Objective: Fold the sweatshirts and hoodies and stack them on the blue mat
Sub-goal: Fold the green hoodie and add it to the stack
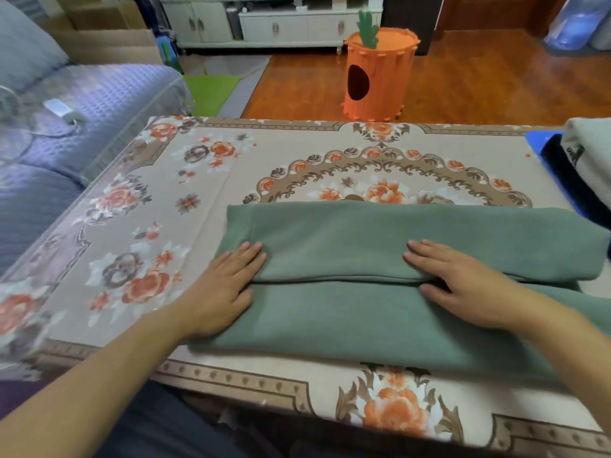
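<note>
We have both hands flat on the green sweatshirt (380,259), and it lies in a long band across the near part of the table (264,160). Our left hand (221,285) presses down at the garment's left end, fingers straight and together, fingertips on the upper folded layer beside the ribbed hem. Our right hand (463,282) lies palm down toward the right, fingers straight and pointing left, resting on the edge where the top fold meets the lower layer. Neither hand grips anything; both simply press the cloth.

Between our hands runs the seam of the fold, a dark line across the sweatshirt. Beyond our right hand, at the table's far right edge, the blue mat (537,140) shows a corner, and on it sits a stack (585,160) of folded garments, a pale one on top of a dark one. The green sweatshirt's right end reaches close to that stack.

Past our fingertips, across the floor, an orange carrot-shaped bin (380,77) stands. Off beyond our left hand lies a sofa (82,110).
</note>
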